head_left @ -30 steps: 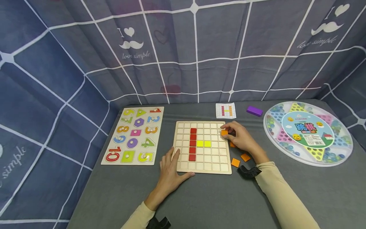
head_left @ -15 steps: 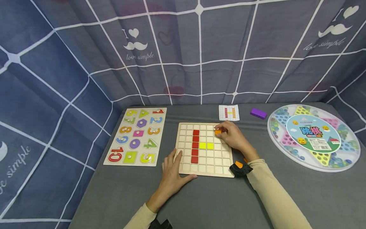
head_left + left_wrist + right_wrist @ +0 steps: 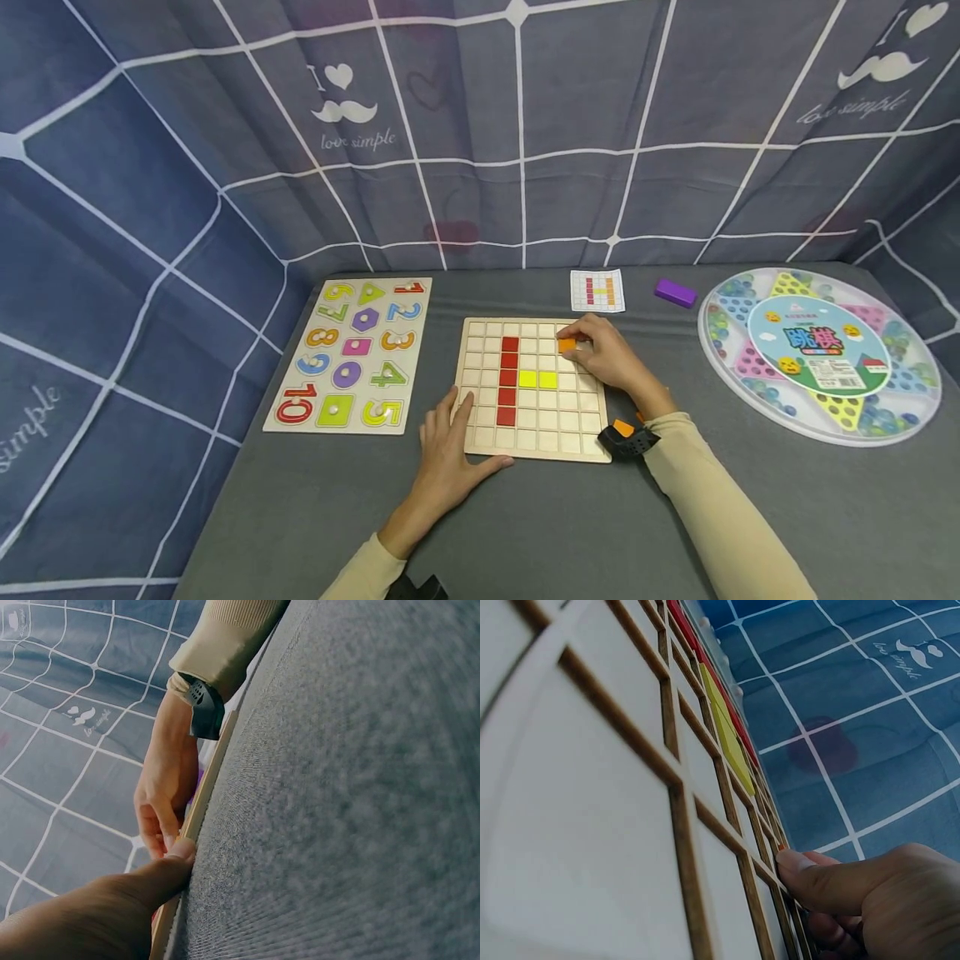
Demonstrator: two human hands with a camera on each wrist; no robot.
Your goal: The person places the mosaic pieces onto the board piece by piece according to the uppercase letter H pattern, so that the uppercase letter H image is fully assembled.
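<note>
A wooden grid board lies on the grey cloth, holding a column of red square tiles and two yellow tiles beside it. My right hand pinches an orange square tile over the board's upper right cells; only a sliver of orange shows at the fingertips in the right wrist view. At the board's lower left corner rests my left hand, fingers extended on the left side and thumb along the front edge. In the left wrist view the left thumb touches the board's edge.
Loose orange tiles lie partly hidden by the right wristband. Behind the board are a printed pattern card and a purple block. A number puzzle board lies left, a round game box right.
My right hand has carried the orange tile left, from the board's right edge onto its upper right cells. The right wrist now covers most loose orange tiles. My left hand stays in place.
</note>
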